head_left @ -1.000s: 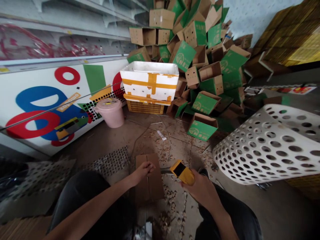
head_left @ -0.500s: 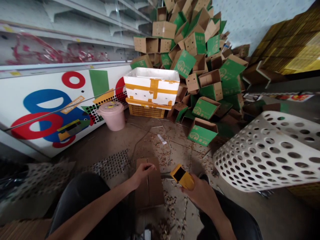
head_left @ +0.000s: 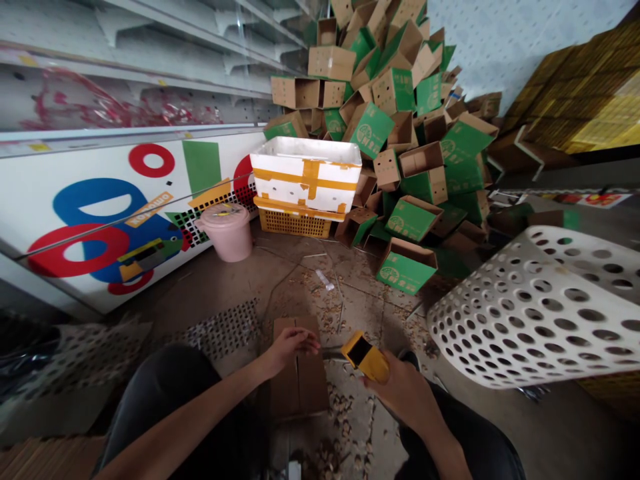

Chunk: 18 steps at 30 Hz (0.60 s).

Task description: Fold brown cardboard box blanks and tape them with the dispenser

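Flat carton [head_left: 300, 393], long axis running forward on floor [head_left: 360, 300], under half-curled, empty left grip [head_left: 293, 348]; right grip [head_left: 403, 398] clasps yellow tape gun [head_left: 365, 358] just beside it.

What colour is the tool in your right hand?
The handheld tool in the right hand is yellow with a black end face, clearest in the head view.

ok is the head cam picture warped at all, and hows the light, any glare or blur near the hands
In the head view, the wide lens bends the shelves and the white panel so they lean and curve; glare washes out the yellow stack at top right; the left hand, right hand and yellow tool look fairly sharp, with no clear blur; the bottom corners fall dark.
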Available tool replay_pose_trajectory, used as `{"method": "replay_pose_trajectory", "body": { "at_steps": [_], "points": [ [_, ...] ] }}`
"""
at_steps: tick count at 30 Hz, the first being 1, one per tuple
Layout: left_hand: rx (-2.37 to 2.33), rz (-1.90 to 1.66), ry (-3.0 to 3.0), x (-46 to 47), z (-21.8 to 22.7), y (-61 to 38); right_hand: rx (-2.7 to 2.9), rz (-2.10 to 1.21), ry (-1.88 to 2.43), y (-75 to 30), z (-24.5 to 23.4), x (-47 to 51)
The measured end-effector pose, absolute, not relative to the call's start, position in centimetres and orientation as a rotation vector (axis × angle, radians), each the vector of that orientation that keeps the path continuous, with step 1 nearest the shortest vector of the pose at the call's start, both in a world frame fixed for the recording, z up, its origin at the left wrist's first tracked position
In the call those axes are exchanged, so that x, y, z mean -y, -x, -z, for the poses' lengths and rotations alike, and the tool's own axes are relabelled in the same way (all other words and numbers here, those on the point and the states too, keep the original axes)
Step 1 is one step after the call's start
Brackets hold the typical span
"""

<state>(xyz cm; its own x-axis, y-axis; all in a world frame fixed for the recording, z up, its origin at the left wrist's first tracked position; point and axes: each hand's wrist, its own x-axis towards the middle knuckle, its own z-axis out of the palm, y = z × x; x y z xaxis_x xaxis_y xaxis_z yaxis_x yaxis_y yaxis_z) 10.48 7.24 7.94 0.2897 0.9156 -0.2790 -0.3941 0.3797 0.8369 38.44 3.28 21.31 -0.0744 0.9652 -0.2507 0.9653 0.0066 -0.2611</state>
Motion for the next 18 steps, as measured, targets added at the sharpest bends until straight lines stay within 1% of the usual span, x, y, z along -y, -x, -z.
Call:
{"method": "replay_pose_trajectory", "body": {
  "at_steps": [7, 14, 18],
  "points": [
    [-0.793, -1.03, -0.647, -7.21, -7.55, -10.36, -2.243, 0.547, -2.139, -38.53, -21.3, -3.08],
    [-0.746, -0.893, -0.626, -6.69, -7.32, -10.17, -2.224, 0.597, -2.12, -38.65, -21.03, -3.33],
    [-0.7, -0.901, -0.617, -6.78, -7.13, -10.02, -2.204, 0.58, -2.119, -38.4, -21.38, -3.32]
  ]
}}
